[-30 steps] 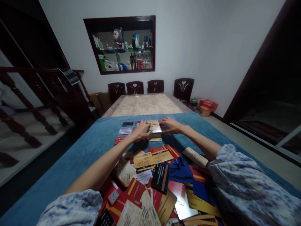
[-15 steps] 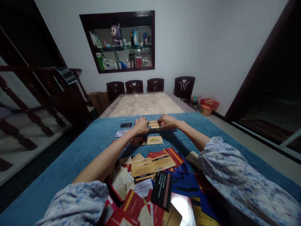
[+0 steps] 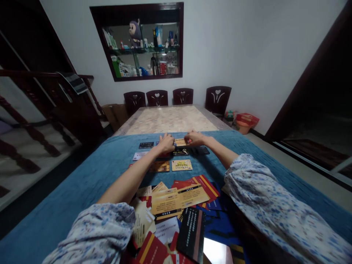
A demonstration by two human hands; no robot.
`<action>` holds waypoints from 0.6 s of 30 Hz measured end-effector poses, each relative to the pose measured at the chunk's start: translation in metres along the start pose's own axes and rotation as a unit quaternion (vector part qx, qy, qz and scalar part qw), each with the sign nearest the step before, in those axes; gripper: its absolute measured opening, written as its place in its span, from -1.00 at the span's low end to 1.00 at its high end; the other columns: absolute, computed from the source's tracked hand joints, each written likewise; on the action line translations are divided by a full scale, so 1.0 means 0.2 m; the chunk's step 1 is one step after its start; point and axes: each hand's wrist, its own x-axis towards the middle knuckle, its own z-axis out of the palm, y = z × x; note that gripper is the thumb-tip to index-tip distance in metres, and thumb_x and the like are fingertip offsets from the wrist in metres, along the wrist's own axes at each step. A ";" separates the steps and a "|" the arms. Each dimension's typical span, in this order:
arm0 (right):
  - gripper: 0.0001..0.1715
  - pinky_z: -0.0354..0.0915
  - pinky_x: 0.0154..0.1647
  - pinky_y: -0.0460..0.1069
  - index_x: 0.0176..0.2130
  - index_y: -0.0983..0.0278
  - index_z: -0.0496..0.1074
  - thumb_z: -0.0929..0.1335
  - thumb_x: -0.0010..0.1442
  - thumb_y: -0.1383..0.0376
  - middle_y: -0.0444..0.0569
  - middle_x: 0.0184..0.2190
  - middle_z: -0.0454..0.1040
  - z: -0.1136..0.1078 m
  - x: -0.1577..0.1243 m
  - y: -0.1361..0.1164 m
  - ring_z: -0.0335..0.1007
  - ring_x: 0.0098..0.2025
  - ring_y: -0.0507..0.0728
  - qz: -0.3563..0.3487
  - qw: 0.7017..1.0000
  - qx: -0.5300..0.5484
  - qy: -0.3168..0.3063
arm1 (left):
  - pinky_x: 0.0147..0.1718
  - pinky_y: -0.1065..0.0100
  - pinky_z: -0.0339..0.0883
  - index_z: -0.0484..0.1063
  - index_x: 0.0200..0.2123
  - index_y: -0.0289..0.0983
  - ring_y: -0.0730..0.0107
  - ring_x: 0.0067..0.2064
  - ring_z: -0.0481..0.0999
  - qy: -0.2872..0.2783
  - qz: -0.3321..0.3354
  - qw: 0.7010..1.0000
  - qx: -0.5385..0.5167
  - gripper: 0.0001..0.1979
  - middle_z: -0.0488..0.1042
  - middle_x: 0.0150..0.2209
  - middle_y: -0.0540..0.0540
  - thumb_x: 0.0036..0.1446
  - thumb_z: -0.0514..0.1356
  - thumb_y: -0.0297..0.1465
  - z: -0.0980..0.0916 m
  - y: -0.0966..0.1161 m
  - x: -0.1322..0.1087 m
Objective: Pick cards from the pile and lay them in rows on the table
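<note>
Both my arms reach far forward over a blue cloth (image 3: pixel 82 183). My left hand (image 3: pixel 165 142) and my right hand (image 3: pixel 194 138) each pinch one end of a yellow card (image 3: pixel 180 142) lying in the far row of laid-out cards. Below it sit a dark card (image 3: pixel 180 152) and a pale yellow card (image 3: pixel 182 165), with a brown card (image 3: pixel 159 167) to the left. More dark cards lie at the row's ends: one (image 3: pixel 146 145) on the left and one (image 3: pixel 202 150) on the right. A loose heap of red, yellow, blue and black cards (image 3: pixel 178 205) lies near me.
Beyond the cloth the table top (image 3: pixel 170 121) is bare marble. Several dark chairs (image 3: pixel 183 96) stand at its far end. A wall niche (image 3: pixel 140 47) holds bottles and a toy. A wooden stair railing (image 3: pixel 33 110) is on the left, a red basket (image 3: pixel 246 121) on the right.
Both hands moved farther forward with the yellow card, from the middle row to the far row. The pale yellow and brown cards became uncovered. My head leaned forward.
</note>
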 end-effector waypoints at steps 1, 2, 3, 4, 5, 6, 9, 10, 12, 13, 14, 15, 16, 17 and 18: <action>-0.61 0.28 -0.04 0.09 -0.05 0.21 0.55 0.37 0.15 0.15 0.12 0.00 0.47 0.01 0.01 0.00 0.23 0.15 0.37 0.002 1.000 -0.002 0.000 | 0.06 -0.08 0.22 0.51 -0.12 -0.27 -0.08 0.17 0.23 0.002 0.000 1.000 0.001 -0.72 0.41 0.06 -0.29 0.09 0.14 -0.42 0.01 0.00 0.01; -0.60 0.29 -0.04 0.10 -0.04 0.20 0.54 0.37 0.15 0.15 0.12 0.01 0.47 0.02 0.02 0.01 0.23 0.15 0.37 0.005 1.000 -0.003 0.000 | 0.06 -0.08 0.22 0.51 -0.13 -0.27 -0.09 0.17 0.23 0.003 0.000 1.000 0.001 -0.72 0.42 0.05 -0.29 0.09 0.14 -0.43 0.01 0.00 0.02; -0.60 0.29 -0.03 0.11 -0.04 0.19 0.54 0.37 0.14 0.15 0.12 0.01 0.46 0.02 0.03 0.01 0.23 0.15 0.37 0.006 1.000 -0.004 0.000 | 0.05 -0.08 0.21 0.51 -0.14 -0.27 -0.09 0.17 0.23 0.004 0.001 1.000 0.001 -0.73 0.42 0.04 -0.29 0.08 0.13 -0.44 0.02 -0.01 0.02; -0.61 0.29 -0.03 0.12 -0.04 0.18 0.54 0.37 0.14 0.14 0.12 0.02 0.46 0.03 0.04 0.01 0.23 0.15 0.38 0.008 1.000 -0.005 -0.001 | 0.05 -0.09 0.21 0.51 -0.14 -0.28 -0.09 0.16 0.24 0.004 0.002 1.000 0.000 -0.73 0.42 0.04 -0.30 0.08 0.13 -0.45 0.02 -0.01 0.03; -0.61 0.29 -0.03 0.12 -0.04 0.18 0.54 0.37 0.14 0.14 0.12 0.02 0.46 0.04 0.04 0.02 0.23 0.15 0.38 0.010 1.000 -0.005 -0.001 | 0.05 -0.09 0.21 0.52 -0.15 -0.29 -0.10 0.16 0.24 0.002 0.003 1.000 0.000 -0.73 0.42 0.03 -0.30 0.07 0.13 -0.46 0.03 -0.01 0.04; -0.61 0.29 -0.03 0.13 -0.04 0.18 0.55 0.37 0.14 0.14 0.13 0.02 0.46 0.04 0.05 0.02 0.23 0.14 0.38 0.012 1.000 -0.005 0.000 | 0.05 -0.09 0.20 0.51 -0.15 -0.30 -0.10 0.16 0.24 0.000 0.003 1.000 -0.002 -0.73 0.42 0.03 -0.31 0.07 0.13 -0.47 0.03 -0.01 0.04; -0.62 0.29 -0.01 0.14 -0.06 0.17 0.55 0.37 0.13 0.15 0.13 0.02 0.47 0.06 0.06 0.03 0.24 0.14 0.38 0.015 1.000 -0.004 0.000 | 0.06 -0.11 0.18 0.52 -0.16 -0.31 -0.12 0.17 0.24 -0.003 0.003 1.000 -0.008 -0.73 0.42 0.04 -0.32 0.05 0.14 -0.47 0.04 0.00 0.06; -0.63 0.29 -0.01 0.14 -0.07 0.17 0.56 0.37 0.12 0.16 0.12 0.02 0.47 0.06 0.06 0.03 0.24 0.14 0.38 0.016 1.000 -0.003 -0.001 | 0.06 -0.11 0.18 0.52 -0.16 -0.30 -0.13 0.17 0.24 -0.004 0.003 1.000 -0.009 -0.74 0.43 0.04 -0.32 0.05 0.15 -0.46 0.04 0.00 0.07; -0.64 0.28 0.00 0.15 -0.09 0.17 0.57 0.38 0.11 0.17 0.12 0.02 0.48 0.06 0.07 0.03 0.24 0.14 0.39 0.018 1.000 -0.002 -0.007 | 0.05 -0.11 0.18 0.52 -0.19 -0.30 -0.13 0.16 0.24 -0.008 0.002 1.000 -0.010 -0.75 0.45 0.03 -0.32 0.04 0.16 -0.46 0.05 0.00 0.08; -0.64 0.28 0.01 0.16 -0.09 0.16 0.57 0.38 0.10 0.18 0.12 0.02 0.48 0.06 0.07 0.03 0.24 0.14 0.39 0.019 1.000 -0.001 -0.010 | 0.04 -0.12 0.19 0.53 -0.21 -0.30 -0.14 0.16 0.24 -0.012 0.003 1.000 -0.010 -0.76 0.47 0.02 -0.32 0.04 0.16 -0.47 0.05 -0.01 0.09; -0.65 0.28 0.01 0.16 -0.09 0.16 0.57 0.38 0.10 0.19 0.12 0.02 0.49 0.06 0.08 0.03 0.25 0.14 0.39 0.019 1.000 -0.002 -0.012 | 0.03 -0.12 0.19 0.53 -0.22 -0.30 -0.14 0.15 0.25 -0.017 0.003 1.000 -0.008 -0.77 0.48 0.01 -0.31 0.03 0.15 -0.47 0.05 -0.01 0.09; -0.65 0.28 0.02 0.17 -0.09 0.16 0.57 0.39 0.10 0.20 0.12 0.02 0.49 0.06 0.08 0.02 0.25 0.14 0.39 0.019 1.000 -0.004 -0.014 | 0.02 -0.12 0.19 0.53 -0.23 -0.30 -0.14 0.15 0.25 -0.023 0.003 1.000 -0.006 -0.77 0.50 0.00 -0.31 0.03 0.15 -0.48 0.06 -0.01 0.10; -0.65 0.28 0.03 0.17 -0.10 0.15 0.58 0.38 0.09 0.21 0.12 0.01 0.50 0.06 0.08 0.02 0.25 0.15 0.39 0.020 1.000 -0.006 -0.016 | 0.02 -0.12 0.20 0.53 -0.23 -0.30 -0.14 0.14 0.26 -0.029 0.002 1.000 -0.003 -0.77 0.51 -0.01 -0.31 0.03 0.14 -0.49 0.06 -0.01 0.10; -0.65 0.28 0.03 0.18 -0.10 0.15 0.58 0.38 0.09 0.22 0.12 0.01 0.51 0.05 0.08 0.01 0.26 0.15 0.39 0.021 1.000 -0.009 -0.017 | 0.01 -0.12 0.20 0.53 -0.23 -0.30 -0.13 0.14 0.26 -0.033 0.001 0.999 0.000 -0.77 0.52 -0.02 -0.30 0.03 0.14 -0.50 0.06 -0.01 0.11; -0.65 0.29 0.04 0.18 -0.09 0.15 0.58 0.38 0.09 0.23 0.13 0.01 0.51 0.05 0.08 0.01 0.26 0.15 0.40 0.022 1.000 -0.012 -0.018 | 0.01 -0.11 0.21 0.53 -0.23 -0.30 -0.13 0.13 0.27 -0.036 -0.001 0.999 0.004 -0.76 0.53 -0.03 -0.30 0.03 0.13 -0.50 0.06 -0.01 0.11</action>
